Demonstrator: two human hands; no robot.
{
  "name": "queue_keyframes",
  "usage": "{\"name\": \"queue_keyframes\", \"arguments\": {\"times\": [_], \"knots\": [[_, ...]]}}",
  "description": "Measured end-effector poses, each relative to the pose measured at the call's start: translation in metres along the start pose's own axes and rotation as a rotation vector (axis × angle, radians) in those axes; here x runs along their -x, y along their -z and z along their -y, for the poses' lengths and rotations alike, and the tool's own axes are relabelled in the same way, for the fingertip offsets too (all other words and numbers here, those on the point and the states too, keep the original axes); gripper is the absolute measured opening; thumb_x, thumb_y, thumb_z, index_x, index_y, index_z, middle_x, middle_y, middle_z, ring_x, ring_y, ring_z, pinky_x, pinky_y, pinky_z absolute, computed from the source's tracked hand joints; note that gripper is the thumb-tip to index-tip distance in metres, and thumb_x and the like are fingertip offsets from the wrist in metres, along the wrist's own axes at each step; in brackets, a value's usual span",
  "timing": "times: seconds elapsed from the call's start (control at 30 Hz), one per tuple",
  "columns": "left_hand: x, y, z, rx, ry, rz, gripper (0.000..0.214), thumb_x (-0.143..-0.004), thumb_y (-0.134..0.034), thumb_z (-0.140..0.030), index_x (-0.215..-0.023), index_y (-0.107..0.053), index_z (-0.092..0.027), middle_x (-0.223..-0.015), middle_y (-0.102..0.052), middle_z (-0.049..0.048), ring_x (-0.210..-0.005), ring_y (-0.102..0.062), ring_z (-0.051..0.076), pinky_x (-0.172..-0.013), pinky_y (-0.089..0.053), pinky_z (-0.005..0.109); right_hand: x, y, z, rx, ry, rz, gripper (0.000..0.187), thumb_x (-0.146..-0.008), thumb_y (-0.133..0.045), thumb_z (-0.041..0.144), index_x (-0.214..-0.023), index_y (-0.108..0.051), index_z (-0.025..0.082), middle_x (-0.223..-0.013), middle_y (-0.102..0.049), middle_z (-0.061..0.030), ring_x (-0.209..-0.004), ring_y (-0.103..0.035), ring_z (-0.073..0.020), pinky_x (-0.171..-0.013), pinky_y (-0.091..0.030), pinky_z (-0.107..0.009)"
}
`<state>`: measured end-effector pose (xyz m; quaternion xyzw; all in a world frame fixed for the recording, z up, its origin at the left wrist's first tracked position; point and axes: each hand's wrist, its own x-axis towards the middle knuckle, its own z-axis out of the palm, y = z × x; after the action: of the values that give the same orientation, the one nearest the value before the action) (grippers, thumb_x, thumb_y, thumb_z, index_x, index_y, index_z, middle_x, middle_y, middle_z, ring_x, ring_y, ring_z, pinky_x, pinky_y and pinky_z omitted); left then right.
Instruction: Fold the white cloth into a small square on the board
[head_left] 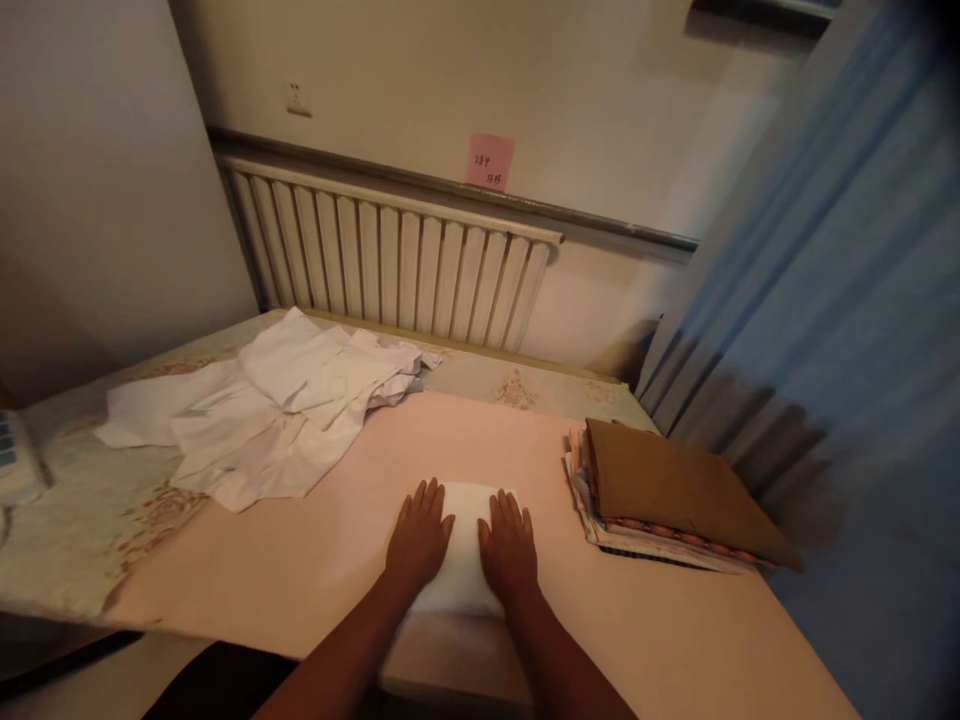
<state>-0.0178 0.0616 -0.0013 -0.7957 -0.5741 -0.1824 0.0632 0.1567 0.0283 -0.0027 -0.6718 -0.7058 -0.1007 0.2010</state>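
Observation:
A small white folded cloth (463,560) lies flat on the pink sheet (322,560) at the near side of the table. My left hand (421,535) rests on its left edge, palm down with the fingers stretched out. On the right edge lies my right hand (510,545), also flat and open. Both thumbs point inward, with a strip of the white cloth showing between them. Neither hand grips anything.
Crumpled white garments (300,395) are heaped at the back left. To the right sits a stack of folded fabrics topped by a brown cloth (667,480). A blue curtain (862,350) hangs along the right side. Behind the table is a radiator (390,260).

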Motion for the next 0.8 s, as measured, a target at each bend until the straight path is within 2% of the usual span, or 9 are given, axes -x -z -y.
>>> {"name": "queue_keyframes", "arguments": {"times": [0.27, 0.57, 0.7, 0.8], "knots": [[0.019, -0.006, 0.026, 0.063, -0.061, -0.041, 0.053, -0.094, -0.034, -0.037, -0.141, -0.040, -0.014, -0.149, -0.039, 0.0118, -0.139, -0.032, 0.024, -0.115, -0.024, 0.045, -0.001, 0.002, 0.002, 0.020, -0.023, 0.011, 0.046, -0.097, -0.034, 0.032, -0.135, -0.048, 0.009, -0.144, -0.043, -0.0155, -0.139, -0.030, -0.0272, -0.113, -0.021, -0.048], [0.021, -0.013, 0.030, 0.124, -0.058, -0.035, 0.054, -0.091, -0.036, -0.035, -0.141, -0.040, -0.015, -0.150, -0.038, 0.0111, -0.139, -0.032, 0.026, -0.116, -0.020, 0.049, 0.000, 0.003, 0.000, 0.078, -0.061, 0.055, 0.047, -0.097, -0.030, 0.031, -0.132, -0.051, 0.008, -0.143, -0.045, -0.0148, -0.138, -0.032, -0.0252, -0.114, -0.022, -0.044], [0.022, -0.012, 0.031, 0.138, -0.077, -0.082, 0.052, -0.092, -0.037, -0.034, -0.139, -0.044, -0.013, -0.148, -0.041, 0.0131, -0.137, -0.036, 0.028, -0.114, -0.022, 0.050, -0.005, 0.017, 0.004, 0.071, -0.075, 0.133, 0.046, -0.097, -0.031, 0.032, -0.130, -0.054, 0.008, -0.140, -0.049, -0.0155, -0.136, -0.035, -0.0268, -0.113, -0.025, -0.046], [0.024, -0.011, 0.031, 0.146, -0.082, -0.139, 0.051, -0.092, -0.037, -0.033, -0.138, -0.046, -0.012, -0.145, -0.043, 0.0147, -0.135, -0.038, 0.029, -0.113, -0.024, 0.051, -0.011, 0.034, 0.020, 0.071, -0.061, 0.144, 0.047, -0.097, -0.032, 0.034, -0.129, -0.054, 0.007, -0.140, -0.048, -0.0180, -0.137, -0.034, -0.0292, -0.113, -0.022, -0.050]]}}
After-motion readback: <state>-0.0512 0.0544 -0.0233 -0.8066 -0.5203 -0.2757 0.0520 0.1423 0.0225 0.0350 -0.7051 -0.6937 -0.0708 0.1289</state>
